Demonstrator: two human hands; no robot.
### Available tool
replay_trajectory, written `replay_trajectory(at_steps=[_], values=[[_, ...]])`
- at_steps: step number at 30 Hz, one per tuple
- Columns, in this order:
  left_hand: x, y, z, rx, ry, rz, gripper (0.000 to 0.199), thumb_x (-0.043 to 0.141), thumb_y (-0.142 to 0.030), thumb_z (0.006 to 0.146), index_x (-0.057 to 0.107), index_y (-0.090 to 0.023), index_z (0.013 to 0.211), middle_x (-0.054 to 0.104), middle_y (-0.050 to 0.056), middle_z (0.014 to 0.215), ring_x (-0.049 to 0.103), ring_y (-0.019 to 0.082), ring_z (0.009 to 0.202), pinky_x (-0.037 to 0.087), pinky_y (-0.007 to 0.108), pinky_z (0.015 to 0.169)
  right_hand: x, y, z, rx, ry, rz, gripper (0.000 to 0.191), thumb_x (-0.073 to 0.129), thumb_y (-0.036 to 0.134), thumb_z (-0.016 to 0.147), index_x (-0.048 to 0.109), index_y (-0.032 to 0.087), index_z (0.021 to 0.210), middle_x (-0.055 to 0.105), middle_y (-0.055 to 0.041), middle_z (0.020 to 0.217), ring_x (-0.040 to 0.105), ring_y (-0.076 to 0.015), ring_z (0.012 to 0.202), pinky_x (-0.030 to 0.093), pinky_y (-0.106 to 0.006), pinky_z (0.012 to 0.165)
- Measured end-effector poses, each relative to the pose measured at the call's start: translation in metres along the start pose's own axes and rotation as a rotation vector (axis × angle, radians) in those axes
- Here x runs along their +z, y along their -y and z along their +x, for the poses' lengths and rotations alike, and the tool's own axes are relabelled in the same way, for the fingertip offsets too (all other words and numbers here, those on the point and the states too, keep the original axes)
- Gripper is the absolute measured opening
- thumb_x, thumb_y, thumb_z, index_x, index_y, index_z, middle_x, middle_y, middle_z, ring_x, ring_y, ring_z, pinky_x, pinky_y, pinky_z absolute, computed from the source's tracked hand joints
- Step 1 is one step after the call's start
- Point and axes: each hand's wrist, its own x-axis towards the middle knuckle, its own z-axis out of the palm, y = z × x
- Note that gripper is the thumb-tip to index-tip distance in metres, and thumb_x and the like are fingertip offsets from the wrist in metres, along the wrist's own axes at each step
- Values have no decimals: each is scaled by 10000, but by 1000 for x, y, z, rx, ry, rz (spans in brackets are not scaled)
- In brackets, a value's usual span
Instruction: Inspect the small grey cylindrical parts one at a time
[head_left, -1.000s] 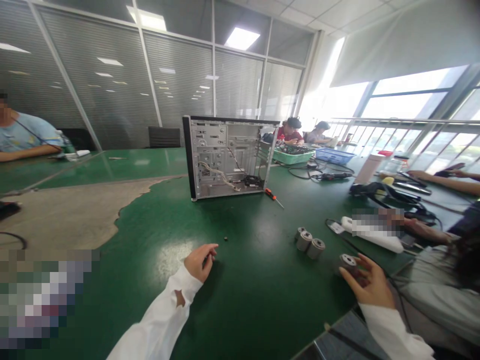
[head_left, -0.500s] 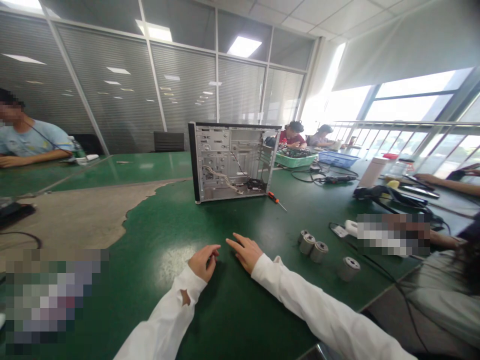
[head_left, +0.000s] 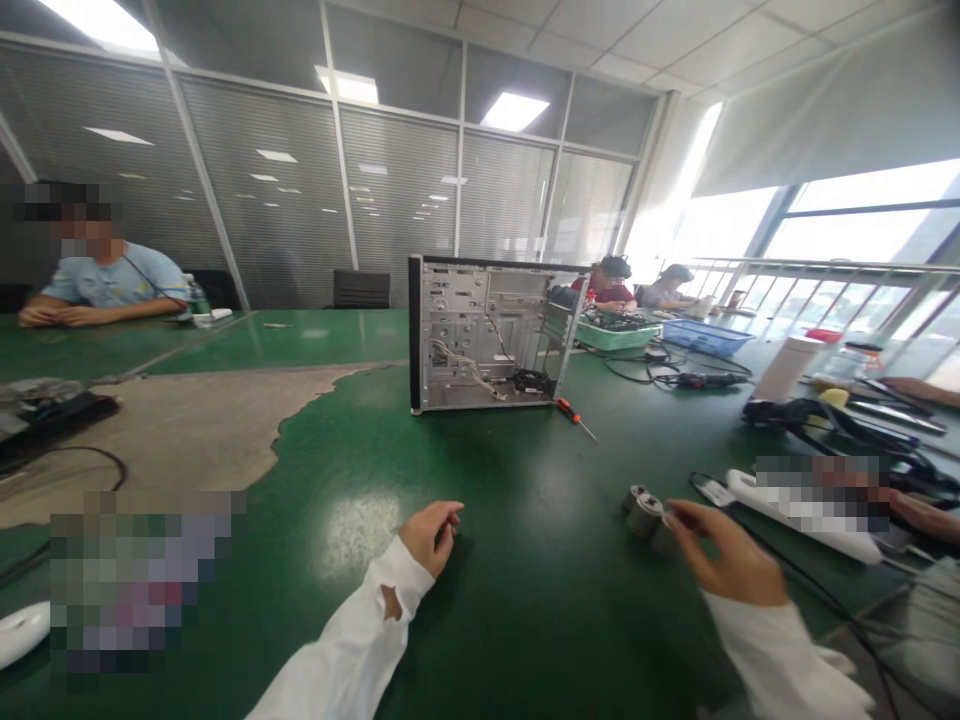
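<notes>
**Left hand (head_left: 433, 537) loosely curled; right hand (head_left: 731, 555) at metal cylinders (head_left: 643, 518)**

Far left: co-worker in a light-blue shirt (head_left: 124, 278) seated at the far side of the green worktop (head_left: 525, 620), forearms on it. Bottle (head_left: 199, 300) just beside that person's arm. Nearer, a dark device (head_left: 60, 410) at the edge of a torn, grey-brown area in the green surface. White rounded object (head_left: 22, 635) at lower left, cut off by the frame edge; the area beside it is pixelated, contents unreadable.

Centre-left: left hand low over the worktop, fingers bent, thumb near the index finger. Cannot tell whether anything is held inside. White sleeve, with a gap at the wrist showing skin.

Centre: computer case (head_left: 517, 335) standing well beyond the left hand, black panel at its left end, open side toward the person. Pale cables (head_left: 465, 362) hang inside. Orange-handled screwdriver (head_left: 570, 410) near its lower right corner, shaft pointing right and toward the viewer.

Right of centre: green basket (head_left: 619, 338), filled, behind the case; blue basket (head_left: 709, 338) farther right. Nearer, the cylinders stand upright in a close group on the worktop, the rightmost partly hidden by the right hand. That hand's thumb and fingers are at the group's right side; grasp or release cannot be told.

Far right: white power strip (head_left: 750, 495), partly pixelated; beyond it, a pale flask (head_left: 785, 372).
</notes>
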Motion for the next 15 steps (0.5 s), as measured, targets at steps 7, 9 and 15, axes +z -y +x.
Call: replay_trajectory(at_steps=[7,9,15], values=[[1,3,-1,-18,-17,-16,360,378,-54,644,486,-180,964,580,16,753,560,112,666,474,252,652,-20,-102,-26,102,148,-228,361,410,503,648,562,193,752,625,-63,706,594,-224,609,475,-341,562],[0,1,-1,-22,-11,-11,357,375,-52,650,483,-177,967,577,17,754,557,110,662,473,254,654,-15,-111,-30,57,197,-201,322,442,485,629,566,205,728,629,-51,704,598,-225,638,478,-344,593],[-3,-6,0,-51,7,-11,344,369,-43,660,484,-172,957,576,20,760,552,111,680,468,262,670,-16,-122,-32,87,213,-191,321,460,498,598,562,222,725,630,-54,715,597,-235,640,479,-352,576]])
